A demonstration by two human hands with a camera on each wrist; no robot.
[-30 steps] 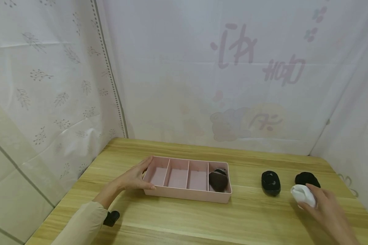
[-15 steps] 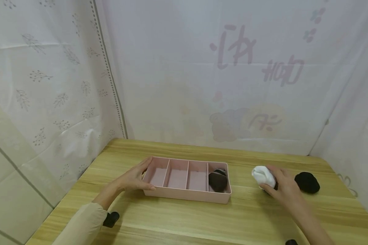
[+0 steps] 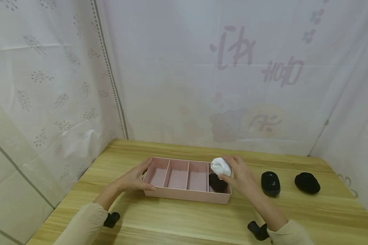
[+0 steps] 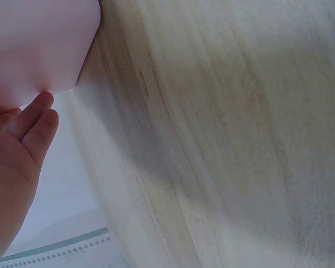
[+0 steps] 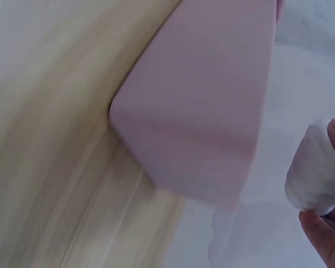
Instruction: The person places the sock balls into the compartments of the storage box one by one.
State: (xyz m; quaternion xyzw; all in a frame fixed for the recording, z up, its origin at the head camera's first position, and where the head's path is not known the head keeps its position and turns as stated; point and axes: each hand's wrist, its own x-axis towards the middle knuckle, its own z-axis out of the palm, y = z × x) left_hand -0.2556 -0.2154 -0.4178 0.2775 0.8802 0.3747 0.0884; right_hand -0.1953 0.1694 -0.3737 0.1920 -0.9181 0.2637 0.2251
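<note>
A long pink divided box [image 3: 184, 193] stands on the table. My left hand [image 3: 137, 177] holds its left end, thumb along the front wall and fingers at the back corner; in the left wrist view, fingertips [image 4: 43, 100] touch the pink wall. My right hand [image 3: 240, 174] pinches a white balled-up sock [image 3: 220, 167] above the box's rightmost compartment. Thumb and fingers grip the sock's sides in the right wrist view. Under it, in that compartment, lies a dark brown balled-up sock [image 3: 217, 184], partly covered by the white one. The other compartments hold nothing.
Right of the box lie a black oval bundle [image 3: 270, 184] and a black rounded bundle [image 3: 307, 183]. Black camera mounts show at the left wrist [image 3: 111, 219] and right wrist [image 3: 258, 230]. Patterned curtains [image 3: 171, 85] hang behind and beside the wooden table [image 3: 178, 224].
My right hand has carried the white sock leftward from beside the far-right black bundle, past the black oval bundle, to over the box's right compartment. My left hand stays on the box.
</note>
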